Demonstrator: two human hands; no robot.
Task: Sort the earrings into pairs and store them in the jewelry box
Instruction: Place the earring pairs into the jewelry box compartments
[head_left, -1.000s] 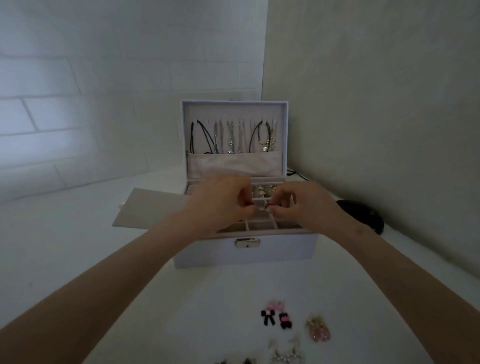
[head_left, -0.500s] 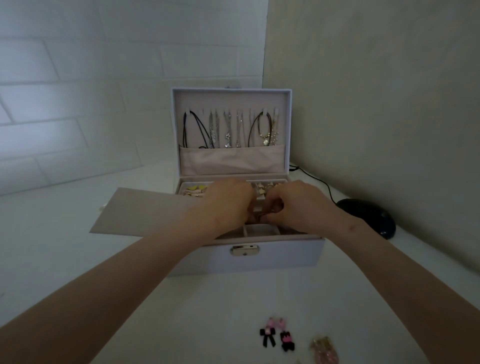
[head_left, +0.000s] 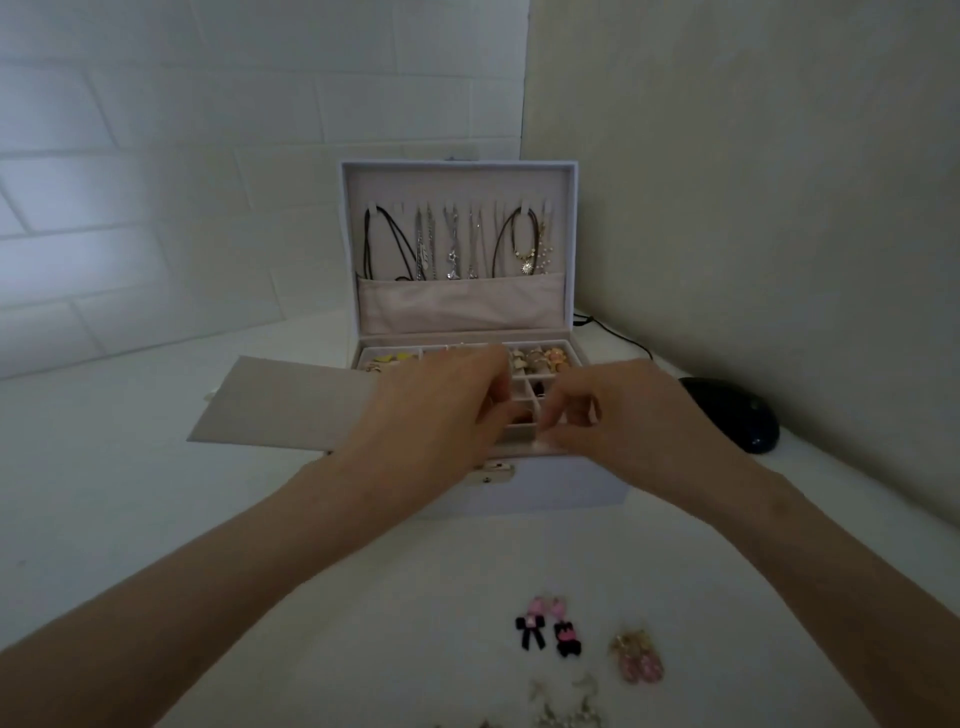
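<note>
The white jewelry box (head_left: 571, 486) stands open, with necklaces (head_left: 452, 244) hanging inside its raised lid. Both hands hover over its divided tray. My left hand (head_left: 441, 410) curls down over the middle compartments, its fingertips hidden. My right hand (head_left: 618, 415) is close beside it with loosely bent fingers at the front rim and nothing visible in them. A dark earring (head_left: 537, 387) lies in a compartment between the two hands. On the table in front lie a pink-and-black bow pair (head_left: 548, 626), a gold-and-pink pair (head_left: 636, 662) and silver earrings (head_left: 566, 712).
A beige flat panel (head_left: 280, 410) sticks out from the box's left side. A black computer mouse (head_left: 732, 413) with its cable (head_left: 613, 332) sits to the right, by the wall. Tiled wall behind; white tabletop (head_left: 130, 493) all around.
The hands were pinched together on a small dark earring over the tray; now they are slightly apart and nearer the front rim, and a dark earring lies in a compartment.
</note>
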